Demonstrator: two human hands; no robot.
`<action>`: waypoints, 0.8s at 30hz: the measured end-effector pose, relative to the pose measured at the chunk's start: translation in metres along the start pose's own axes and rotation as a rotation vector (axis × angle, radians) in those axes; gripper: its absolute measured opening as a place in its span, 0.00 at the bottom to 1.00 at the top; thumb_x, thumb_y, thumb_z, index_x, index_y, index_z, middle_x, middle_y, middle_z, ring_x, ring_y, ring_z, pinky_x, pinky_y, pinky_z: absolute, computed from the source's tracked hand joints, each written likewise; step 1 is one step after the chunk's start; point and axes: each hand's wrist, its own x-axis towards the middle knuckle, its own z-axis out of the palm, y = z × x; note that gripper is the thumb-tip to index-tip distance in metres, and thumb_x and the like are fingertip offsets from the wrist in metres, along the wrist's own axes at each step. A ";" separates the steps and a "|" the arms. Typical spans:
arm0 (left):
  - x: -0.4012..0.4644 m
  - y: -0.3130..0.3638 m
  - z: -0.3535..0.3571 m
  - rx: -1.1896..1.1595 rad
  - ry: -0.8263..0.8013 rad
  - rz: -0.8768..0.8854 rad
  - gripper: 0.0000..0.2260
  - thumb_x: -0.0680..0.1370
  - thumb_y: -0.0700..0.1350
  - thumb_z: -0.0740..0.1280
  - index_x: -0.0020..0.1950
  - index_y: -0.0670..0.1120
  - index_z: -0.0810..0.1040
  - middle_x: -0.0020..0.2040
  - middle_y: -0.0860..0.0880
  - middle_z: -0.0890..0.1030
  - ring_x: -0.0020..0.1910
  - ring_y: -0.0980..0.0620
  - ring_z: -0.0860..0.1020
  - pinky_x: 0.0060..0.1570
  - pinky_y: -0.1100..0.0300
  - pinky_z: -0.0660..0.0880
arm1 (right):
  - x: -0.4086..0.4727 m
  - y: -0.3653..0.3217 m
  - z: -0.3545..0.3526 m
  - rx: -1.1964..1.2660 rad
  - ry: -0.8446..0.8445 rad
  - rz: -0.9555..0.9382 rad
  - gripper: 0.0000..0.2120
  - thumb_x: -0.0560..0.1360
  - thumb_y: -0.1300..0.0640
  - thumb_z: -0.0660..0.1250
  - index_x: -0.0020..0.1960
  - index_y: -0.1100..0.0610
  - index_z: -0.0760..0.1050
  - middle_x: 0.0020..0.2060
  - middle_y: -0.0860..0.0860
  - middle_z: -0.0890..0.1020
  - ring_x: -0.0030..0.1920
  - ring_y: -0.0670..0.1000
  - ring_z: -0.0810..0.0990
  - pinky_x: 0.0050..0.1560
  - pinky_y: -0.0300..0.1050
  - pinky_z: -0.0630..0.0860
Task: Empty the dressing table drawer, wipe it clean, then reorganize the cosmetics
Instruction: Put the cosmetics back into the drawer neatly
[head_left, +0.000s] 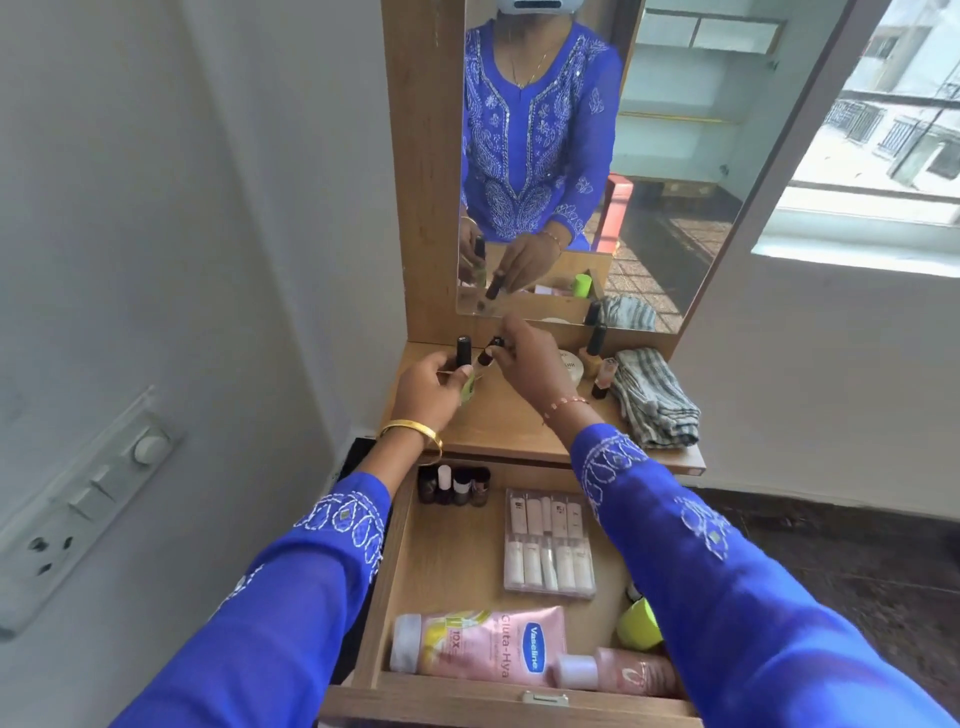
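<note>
Over the dressing table top (498, 426), my left hand (428, 387) grips a black-capped tube (463, 352) and a pale green tube (469, 387). My right hand (524, 358) pinches a small dark lipstick (490, 351) beside it. Below, the open drawer (452, 561) holds a row of nail polish bottles (453, 486) at its back left, a clear case of small white tubes (549, 543), a pink Vaseline tube (478, 647), a pink bottle (618, 670) and a lime-green capped item (640, 623).
A folded grey striped cloth (654, 397) lies on the right of the table top. Next to it stand a foundation bottle (594, 353), a round compact (570, 366) and small bottles (602, 382). The mirror (571, 156) rises behind. A wall switch panel (88, 504) is at left.
</note>
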 end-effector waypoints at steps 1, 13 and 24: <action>-0.003 -0.002 -0.001 -0.002 0.001 0.002 0.12 0.77 0.44 0.64 0.59 0.42 0.77 0.55 0.43 0.80 0.47 0.52 0.73 0.47 0.62 0.67 | -0.008 -0.002 -0.001 0.041 0.020 -0.005 0.08 0.75 0.62 0.64 0.52 0.64 0.71 0.43 0.59 0.81 0.44 0.57 0.77 0.40 0.41 0.64; -0.077 -0.036 -0.011 -0.103 0.092 0.031 0.11 0.76 0.42 0.65 0.57 0.41 0.78 0.48 0.51 0.77 0.47 0.55 0.75 0.47 0.62 0.69 | -0.109 -0.012 -0.004 0.373 0.132 0.041 0.06 0.73 0.65 0.67 0.49 0.61 0.74 0.39 0.51 0.78 0.39 0.49 0.78 0.40 0.37 0.76; -0.123 -0.082 -0.006 -0.040 0.355 -0.100 0.10 0.76 0.39 0.65 0.54 0.35 0.78 0.50 0.41 0.77 0.45 0.50 0.74 0.45 0.63 0.66 | -0.144 -0.009 0.043 0.268 -0.175 0.138 0.07 0.74 0.63 0.66 0.52 0.58 0.73 0.41 0.54 0.80 0.43 0.53 0.80 0.46 0.50 0.79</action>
